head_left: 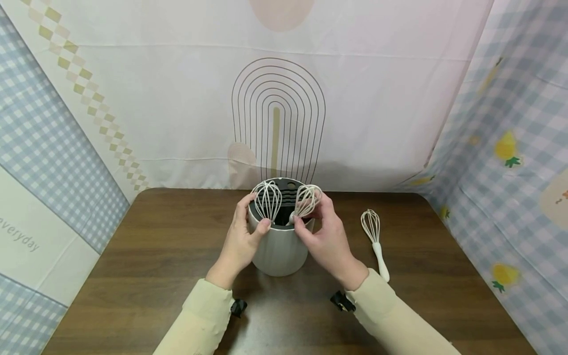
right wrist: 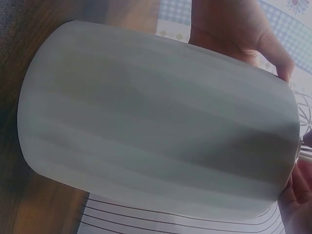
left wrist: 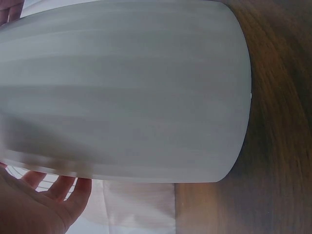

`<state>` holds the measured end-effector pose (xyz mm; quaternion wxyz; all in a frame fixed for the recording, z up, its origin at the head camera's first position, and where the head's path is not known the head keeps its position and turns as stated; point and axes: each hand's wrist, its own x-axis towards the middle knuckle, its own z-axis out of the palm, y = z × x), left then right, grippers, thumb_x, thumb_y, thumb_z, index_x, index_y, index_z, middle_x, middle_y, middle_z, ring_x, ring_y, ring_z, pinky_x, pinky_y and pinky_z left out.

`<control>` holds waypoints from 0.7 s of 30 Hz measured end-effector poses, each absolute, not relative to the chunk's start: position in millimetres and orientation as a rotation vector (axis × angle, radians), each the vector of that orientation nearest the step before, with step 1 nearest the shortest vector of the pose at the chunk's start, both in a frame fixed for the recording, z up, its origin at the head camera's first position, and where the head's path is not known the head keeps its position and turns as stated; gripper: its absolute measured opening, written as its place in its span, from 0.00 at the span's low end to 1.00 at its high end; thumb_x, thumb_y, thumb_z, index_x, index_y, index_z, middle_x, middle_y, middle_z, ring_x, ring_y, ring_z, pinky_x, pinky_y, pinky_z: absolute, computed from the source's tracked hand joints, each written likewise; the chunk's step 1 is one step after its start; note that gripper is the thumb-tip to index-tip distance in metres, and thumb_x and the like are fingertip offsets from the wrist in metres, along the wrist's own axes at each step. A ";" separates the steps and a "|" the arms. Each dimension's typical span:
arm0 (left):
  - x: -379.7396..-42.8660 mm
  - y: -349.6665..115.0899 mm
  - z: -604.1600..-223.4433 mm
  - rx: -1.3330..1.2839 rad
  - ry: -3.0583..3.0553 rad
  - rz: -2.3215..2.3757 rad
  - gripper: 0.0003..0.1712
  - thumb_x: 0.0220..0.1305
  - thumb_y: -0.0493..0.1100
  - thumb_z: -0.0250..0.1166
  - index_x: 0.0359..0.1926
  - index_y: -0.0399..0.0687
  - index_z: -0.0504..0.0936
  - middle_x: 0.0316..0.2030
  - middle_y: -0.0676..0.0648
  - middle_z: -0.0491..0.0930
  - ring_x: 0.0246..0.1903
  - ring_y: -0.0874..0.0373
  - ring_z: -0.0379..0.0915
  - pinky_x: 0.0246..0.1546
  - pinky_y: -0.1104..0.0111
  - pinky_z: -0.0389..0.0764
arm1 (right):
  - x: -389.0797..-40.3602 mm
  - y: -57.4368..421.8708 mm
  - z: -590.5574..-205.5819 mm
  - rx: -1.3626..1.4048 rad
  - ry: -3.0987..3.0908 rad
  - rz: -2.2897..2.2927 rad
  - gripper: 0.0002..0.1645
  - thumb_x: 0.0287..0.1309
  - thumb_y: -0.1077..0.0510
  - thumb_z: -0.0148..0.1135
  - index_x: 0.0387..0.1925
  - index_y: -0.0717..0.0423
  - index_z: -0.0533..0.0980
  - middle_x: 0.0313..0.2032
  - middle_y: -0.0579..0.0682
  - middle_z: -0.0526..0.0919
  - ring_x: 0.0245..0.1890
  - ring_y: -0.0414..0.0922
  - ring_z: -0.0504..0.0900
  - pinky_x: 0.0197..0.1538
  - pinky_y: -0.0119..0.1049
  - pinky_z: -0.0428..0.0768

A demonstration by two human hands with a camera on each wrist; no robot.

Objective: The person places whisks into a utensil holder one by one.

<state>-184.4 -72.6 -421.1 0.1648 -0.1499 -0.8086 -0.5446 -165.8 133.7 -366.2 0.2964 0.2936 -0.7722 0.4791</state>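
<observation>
A light grey utensil holder (head_left: 278,251) with a dark slotted insert (head_left: 288,197) stands upright on the table. My left hand (head_left: 241,234) grips its left side at the rim, fingers along the wall and thumb at the front edge. One white whisk (head_left: 267,199) stands in the holder beside that thumb, wires up. At the right rim my right hand (head_left: 326,236) pinches a second whisk (head_left: 307,201) near the base of its wires, which tilt right. Both handles are mostly hidden. The wall of the holder fills both wrist views, with the left fingers (left wrist: 80,192) showing in the left wrist view.
A third white whisk (head_left: 377,246) lies on the brown wooden table (head_left: 177,236), right of the holder, its handle end near the right sleeve. A printed white cloth (head_left: 186,108) hangs behind the table, and a blue checked cloth (head_left: 523,207) hangs along the right side.
</observation>
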 end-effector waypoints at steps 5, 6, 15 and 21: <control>-184.8 -72.9 -422.3 -0.427 -2.304 -1.554 0.38 0.63 0.60 0.60 0.70 0.68 0.55 0.66 0.45 0.60 0.60 0.51 0.63 0.59 0.53 0.65 | -166.0 133.8 -367.0 0.803 -2.095 1.214 0.43 0.52 0.68 0.68 0.68 0.56 0.60 0.44 0.52 0.79 0.39 0.45 0.80 0.42 0.41 0.80; -184.9 -73.0 -422.5 -0.428 -2.304 -1.552 0.38 0.63 0.60 0.60 0.70 0.68 0.55 0.66 0.45 0.60 0.60 0.51 0.63 0.59 0.52 0.65 | -166.4 133.9 -367.5 0.811 -2.103 1.200 0.44 0.51 0.68 0.69 0.68 0.55 0.60 0.44 0.52 0.79 0.40 0.45 0.80 0.42 0.40 0.79; -185.8 -72.6 -423.1 -0.420 -2.317 -1.531 0.38 0.63 0.60 0.60 0.70 0.68 0.54 0.66 0.45 0.59 0.62 0.51 0.62 0.60 0.52 0.64 | -167.2 132.9 -366.8 0.870 -2.110 1.180 0.46 0.46 0.62 0.75 0.66 0.56 0.63 0.52 0.53 0.78 0.50 0.45 0.78 0.50 0.38 0.76; -185.9 -72.6 -423.9 -0.422 -2.305 -1.534 0.38 0.63 0.60 0.60 0.70 0.68 0.55 0.67 0.46 0.60 0.62 0.52 0.62 0.60 0.53 0.64 | -166.6 134.6 -365.5 0.886 -2.085 1.212 0.43 0.45 0.61 0.76 0.63 0.61 0.66 0.51 0.57 0.78 0.50 0.47 0.77 0.51 0.38 0.76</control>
